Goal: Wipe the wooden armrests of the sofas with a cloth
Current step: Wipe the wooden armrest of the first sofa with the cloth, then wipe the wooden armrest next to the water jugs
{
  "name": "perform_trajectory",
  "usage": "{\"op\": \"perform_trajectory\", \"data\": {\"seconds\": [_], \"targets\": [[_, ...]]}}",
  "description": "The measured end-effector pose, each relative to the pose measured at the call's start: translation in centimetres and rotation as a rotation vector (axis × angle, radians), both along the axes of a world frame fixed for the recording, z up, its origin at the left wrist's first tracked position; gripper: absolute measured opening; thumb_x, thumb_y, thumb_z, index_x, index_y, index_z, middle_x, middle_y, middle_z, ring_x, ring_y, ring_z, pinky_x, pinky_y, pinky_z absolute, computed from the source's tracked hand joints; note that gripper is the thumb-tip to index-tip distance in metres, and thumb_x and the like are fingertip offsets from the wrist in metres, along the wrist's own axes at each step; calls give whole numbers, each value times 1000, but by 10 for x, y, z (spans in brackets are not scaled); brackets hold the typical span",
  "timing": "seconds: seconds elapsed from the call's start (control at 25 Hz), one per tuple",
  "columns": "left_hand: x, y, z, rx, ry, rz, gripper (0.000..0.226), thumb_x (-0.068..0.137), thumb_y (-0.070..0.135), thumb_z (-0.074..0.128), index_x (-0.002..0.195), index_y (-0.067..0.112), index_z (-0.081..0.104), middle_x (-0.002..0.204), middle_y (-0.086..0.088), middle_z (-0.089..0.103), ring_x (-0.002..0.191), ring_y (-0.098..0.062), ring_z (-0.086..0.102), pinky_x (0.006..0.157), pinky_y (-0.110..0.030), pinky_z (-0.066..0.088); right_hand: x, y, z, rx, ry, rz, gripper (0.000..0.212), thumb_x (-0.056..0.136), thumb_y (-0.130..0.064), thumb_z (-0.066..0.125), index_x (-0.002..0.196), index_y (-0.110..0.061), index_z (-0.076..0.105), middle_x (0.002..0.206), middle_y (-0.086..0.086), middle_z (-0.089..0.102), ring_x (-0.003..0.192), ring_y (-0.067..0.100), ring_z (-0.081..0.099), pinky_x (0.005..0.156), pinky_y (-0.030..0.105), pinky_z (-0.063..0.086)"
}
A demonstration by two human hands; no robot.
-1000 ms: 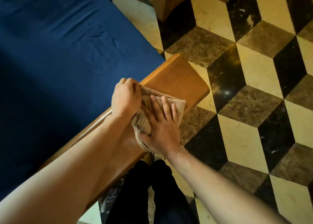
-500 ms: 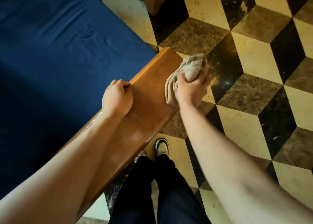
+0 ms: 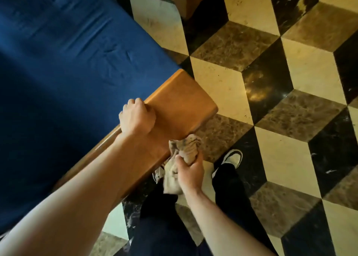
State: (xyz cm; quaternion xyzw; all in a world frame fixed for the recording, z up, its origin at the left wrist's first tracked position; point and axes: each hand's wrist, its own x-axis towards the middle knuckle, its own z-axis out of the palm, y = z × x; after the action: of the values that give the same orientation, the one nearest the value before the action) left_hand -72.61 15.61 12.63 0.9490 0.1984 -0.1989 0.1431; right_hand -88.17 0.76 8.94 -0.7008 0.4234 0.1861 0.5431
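A broad wooden armrest (image 3: pixel 180 102) runs diagonally beside the blue sofa cushion (image 3: pixel 64 58). My left hand (image 3: pixel 136 117) rests on the armrest's inner edge with its fingers curled over the rim by the cushion. My right hand (image 3: pixel 190 171) is closed around a crumpled beige cloth (image 3: pixel 186 148), held against the armrest's outer side edge, below its top face. Part of the cloth hangs down under my palm.
The floor (image 3: pixel 271 120) is marble in a cube pattern of cream, brown and black tiles. My legs in dark trousers and a white shoe (image 3: pixel 232 158) stand right beside the armrest. Another wooden furniture piece (image 3: pixel 193 2) stands at the top.
My right hand has drawn the cloth back from the armrest's far end down along its outer edge toward me. The left hand stays gripping the inner edge.
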Motion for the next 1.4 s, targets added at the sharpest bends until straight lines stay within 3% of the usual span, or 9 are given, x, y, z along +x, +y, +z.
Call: {"op": "perform_trajectory", "data": {"seconds": [0.08, 0.24, 0.36, 0.48, 0.56, 0.92, 1.16, 1.28, 1.4], "targets": [[9, -44, 15, -12, -44, -61, 34, 88, 22, 53, 117, 6, 57, 117, -18, 55, 110, -40, 51, 95, -49, 39, 45, -70, 12, 37, 5, -13, 55, 90, -19, 79, 140, -12, 57, 111, -4, 65, 112, 25, 69, 75, 10, 43], [57, -120, 48, -1, -92, -108, 36, 88, 33, 59, 117, 12, 60, 111, -14, 56, 106, -36, 53, 91, -46, 42, 157, -171, 44, 168, -52, 71, 41, 92, -31, 76, 129, -31, 60, 97, -24, 60, 86, -11, 63, 77, 5, 44], [107, -153, 73, -41, -142, -4, 41, 89, 29, 60, 125, 9, 58, 125, -17, 56, 117, -37, 50, 100, -47, 39, 242, -208, 68, 246, -80, 242, 42, 93, -39, 72, 133, -29, 63, 111, -15, 69, 105, 9, 66, 101, 30, 49], [163, -139, 92, 14, -206, 98, 44, 90, 27, 58, 129, 7, 56, 131, -18, 54, 123, -38, 48, 104, -47, 37, 323, -202, 88, 300, -127, 384, 37, 95, -42, 68, 132, -33, 65, 121, -9, 71, 109, 10, 66, 89, 24, 51], [198, -121, 97, 36, -234, 140, 45, 91, 28, 57, 131, 7, 55, 132, -19, 54, 124, -40, 47, 105, -47, 37, 369, -186, 98, 321, -135, 438, 29, 96, -45, 67, 124, -37, 66, 119, -9, 70, 104, 6, 65, 81, 20, 47], [343, -31, 112, -124, -202, 357, 47, 94, 31, 52, 137, 13, 50, 131, -15, 55, 123, -36, 50, 102, -46, 40, 602, -71, 153, 184, -16, 669, 58, 86, -55, 74, 131, -19, 66, 123, 4, 71, 111, 24, 66, 107, 40, 51], [441, 78, 140, -102, -234, 519, 48, 94, 31, 49, 140, 15, 48, 134, -11, 55, 123, -31, 50, 100, -46, 44, 727, 74, 178, 331, -135, 940, 18, 95, -45, 67, 103, -30, 71, 108, -8, 72, 111, 19, 66, 108, 39, 48], [496, 131, 150, -37, -252, 577, 47, 94, 31, 48, 138, 14, 49, 133, -11, 55, 122, -31, 50, 101, -46, 43, 790, 146, 170, 403, -105, 964, 39, 94, -45, 68, 121, -18, 73, 120, 5, 75, 113, 24, 69, 111, 45, 50], [538, 184, 165, 16, -225, 707, 44, 95, 31, 47, 135, 13, 51, 130, -12, 56, 120, -32, 51, 100, -45, 43, 859, 227, 172, 479, -50, 1008, 51, 84, -56, 72, 120, -19, 73, 121, 7, 76, 114, 27, 70, 111, 47, 51]]}}
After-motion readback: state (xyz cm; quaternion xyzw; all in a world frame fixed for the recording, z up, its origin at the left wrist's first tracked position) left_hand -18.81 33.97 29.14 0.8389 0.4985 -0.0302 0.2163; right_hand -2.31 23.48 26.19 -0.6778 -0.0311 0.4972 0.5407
